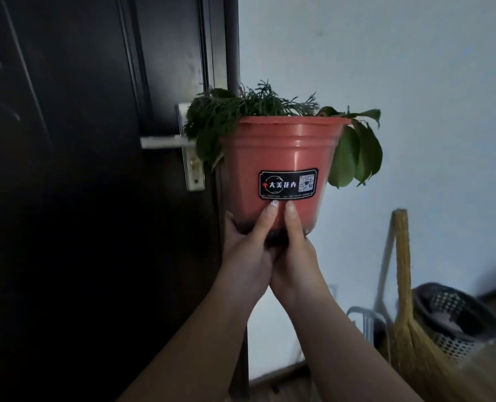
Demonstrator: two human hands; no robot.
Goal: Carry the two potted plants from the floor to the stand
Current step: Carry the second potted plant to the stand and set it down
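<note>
Potted plant [284,163] held aloft, off the floor, before a dark door [81,169] | left hand [246,250] and right hand [296,253] clamped together round its base | stand and second plant not seen; placement judged pending

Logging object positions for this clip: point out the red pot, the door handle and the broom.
red pot [284,152]: head view, on the bare front wall above the label.
door handle [165,141]: head view, on the horizontal lever.
broom [401,274]: head view, on the straw-coloured neck.
</note>
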